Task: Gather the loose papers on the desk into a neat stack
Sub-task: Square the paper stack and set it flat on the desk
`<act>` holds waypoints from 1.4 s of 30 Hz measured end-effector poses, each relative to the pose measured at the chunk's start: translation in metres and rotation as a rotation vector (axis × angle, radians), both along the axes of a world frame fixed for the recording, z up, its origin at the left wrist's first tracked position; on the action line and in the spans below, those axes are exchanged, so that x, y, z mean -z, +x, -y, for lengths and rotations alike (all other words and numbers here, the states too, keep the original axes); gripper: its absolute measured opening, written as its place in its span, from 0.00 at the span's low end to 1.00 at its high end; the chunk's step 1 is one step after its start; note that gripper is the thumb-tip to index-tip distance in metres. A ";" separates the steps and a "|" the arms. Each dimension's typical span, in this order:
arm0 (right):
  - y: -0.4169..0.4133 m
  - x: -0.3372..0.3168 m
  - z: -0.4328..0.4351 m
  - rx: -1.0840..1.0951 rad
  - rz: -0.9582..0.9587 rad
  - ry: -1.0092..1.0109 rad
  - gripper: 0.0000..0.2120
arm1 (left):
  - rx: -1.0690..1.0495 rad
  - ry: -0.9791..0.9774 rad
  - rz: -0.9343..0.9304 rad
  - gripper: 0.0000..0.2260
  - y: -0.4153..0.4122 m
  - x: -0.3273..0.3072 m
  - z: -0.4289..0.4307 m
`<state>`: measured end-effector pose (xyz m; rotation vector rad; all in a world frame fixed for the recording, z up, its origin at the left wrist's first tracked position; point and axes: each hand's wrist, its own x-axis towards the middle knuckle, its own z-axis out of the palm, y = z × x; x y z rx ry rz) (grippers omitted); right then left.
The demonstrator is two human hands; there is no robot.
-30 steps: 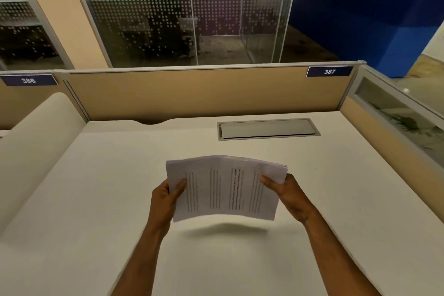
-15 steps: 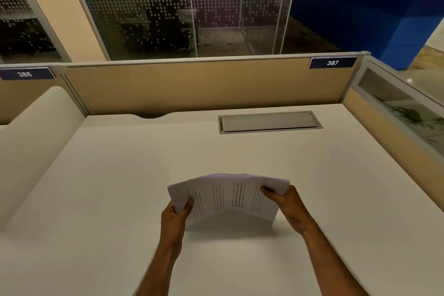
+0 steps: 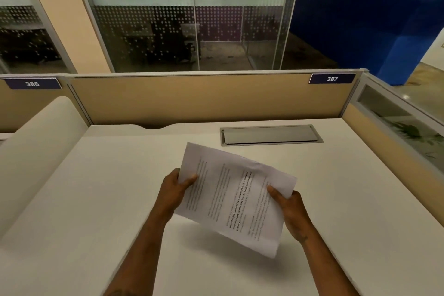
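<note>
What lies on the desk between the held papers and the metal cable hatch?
Nothing: in the head view, bare desk separates the papers from the hatch.

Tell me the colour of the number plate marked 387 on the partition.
Dark blue with white digits; the number plate shows best in the head view.

Grey cable hatch [image 3: 271,135] set flush in desktop near tan partition [image 3: 204,98]. Blue tags "386" [image 3: 32,83] and "387" [image 3: 332,78] on partition top. Dotted frosted glass wall [image 3: 192,14] behind; blue wall [image 3: 367,12] at right.
</note>
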<state>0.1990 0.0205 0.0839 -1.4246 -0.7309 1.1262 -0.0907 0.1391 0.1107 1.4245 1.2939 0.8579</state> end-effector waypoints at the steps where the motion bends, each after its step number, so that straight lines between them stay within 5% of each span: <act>1: -0.002 -0.002 -0.001 0.027 -0.040 0.016 0.15 | -0.016 0.037 -0.057 0.26 0.002 -0.009 -0.005; 5: -0.012 -0.014 -0.008 0.125 -0.254 0.101 0.15 | -0.379 0.116 -0.166 0.43 0.008 -0.020 0.005; 10: -0.033 -0.022 -0.017 0.191 -0.396 0.139 0.09 | -0.434 -0.262 0.547 0.46 0.043 -0.009 0.056; 13: -0.048 -0.023 -0.020 0.202 -0.446 0.149 0.10 | -0.323 -0.294 0.723 0.31 0.066 -0.007 0.074; 16: -0.062 -0.023 -0.020 0.224 -0.461 0.170 0.10 | -0.395 -0.196 0.656 0.18 0.082 -0.008 0.082; 22: -0.056 -0.025 -0.013 0.209 -0.463 0.203 0.17 | -0.494 -0.035 0.410 0.12 0.076 -0.019 0.068; 30: -0.026 -0.041 -0.015 0.037 0.083 0.141 0.18 | -0.297 -0.009 0.259 0.10 0.027 -0.021 0.035; 42: -0.059 -0.004 -0.049 0.187 0.078 0.102 0.16 | -0.351 0.046 0.137 0.14 0.012 -0.013 0.003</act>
